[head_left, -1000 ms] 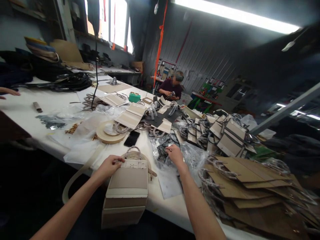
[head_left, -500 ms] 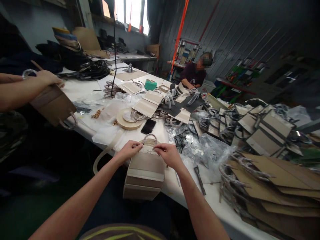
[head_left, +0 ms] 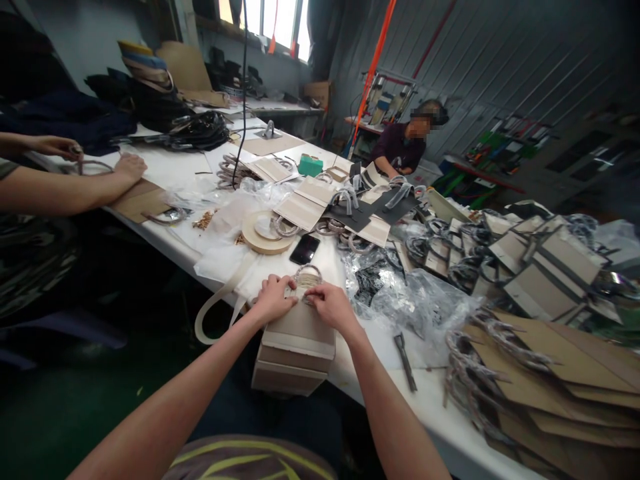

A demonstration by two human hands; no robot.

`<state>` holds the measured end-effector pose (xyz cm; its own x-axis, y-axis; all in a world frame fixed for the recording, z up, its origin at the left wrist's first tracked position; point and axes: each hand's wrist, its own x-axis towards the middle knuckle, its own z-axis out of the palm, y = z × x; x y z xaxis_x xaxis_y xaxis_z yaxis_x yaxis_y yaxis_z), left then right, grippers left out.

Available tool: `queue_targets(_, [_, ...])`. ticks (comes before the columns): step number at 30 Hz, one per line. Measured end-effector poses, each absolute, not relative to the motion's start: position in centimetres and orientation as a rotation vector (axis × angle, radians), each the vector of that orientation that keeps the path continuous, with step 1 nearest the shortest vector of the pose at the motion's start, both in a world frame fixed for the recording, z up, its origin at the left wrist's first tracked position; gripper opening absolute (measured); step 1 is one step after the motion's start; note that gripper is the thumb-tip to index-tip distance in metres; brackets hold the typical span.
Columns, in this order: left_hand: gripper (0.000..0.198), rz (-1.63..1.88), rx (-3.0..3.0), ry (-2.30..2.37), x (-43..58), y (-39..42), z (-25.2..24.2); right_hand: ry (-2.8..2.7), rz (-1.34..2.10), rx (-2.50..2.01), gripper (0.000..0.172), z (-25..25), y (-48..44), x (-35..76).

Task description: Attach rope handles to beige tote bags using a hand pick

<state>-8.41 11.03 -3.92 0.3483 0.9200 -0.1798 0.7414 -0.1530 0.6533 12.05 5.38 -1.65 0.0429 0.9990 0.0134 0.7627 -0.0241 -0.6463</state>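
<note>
A beige bag panel [head_left: 299, 333] with folded board sections lies at the table edge in front of me, its lower part hanging over. A plastic-wrapped loop handle [head_left: 309, 268] stands at its far end. My left hand [head_left: 275, 297] is closed on the panel's left side, fingers bent near the handle's base. My right hand [head_left: 330, 304] has its fingertips pinched together at the right end of the handle; what is between them is too small to make out. Just beyond lie a black phone [head_left: 305, 249] and a roll of cream tape [head_left: 265, 237].
Brown panels with wrapped handles [head_left: 565, 360] are stacked at the right. A dark tool [head_left: 405, 362] and clear plastic bags [head_left: 420, 300] lie nearer. Small brass pieces [head_left: 204, 221] sit at left. A co-worker's hands [head_left: 131, 167] handle a brown panel [head_left: 140, 200]; another person [head_left: 400, 143] sits across.
My left hand has shifted toward the panel's middle, its fingers more bent over it. The co-worker at left has laid the brown panel down on the table. The view has shifted slightly.
</note>
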Motion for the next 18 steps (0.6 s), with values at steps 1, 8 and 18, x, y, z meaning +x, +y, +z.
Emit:
queue_targets(1, [0.037, 0.338, 1.947, 1.452, -8.4, 10.9, -3.7, -1.781, 0.621, -1.842, 0.023, -1.8, 5.4, 12.0])
queue_targets(8, [0.037, 0.331, 1.928, 1.476, -8.1, 10.5, -3.4, -1.781, 0.520, -1.859, 0.024, -2.4, 5.2, 11.5])
queue_targets(18, [0.035, 0.342, 1.912, 1.504, -7.7, 10.4, -3.7, -1.808, 0.429, -1.860, 0.027, -2.7, 4.5, 10.9])
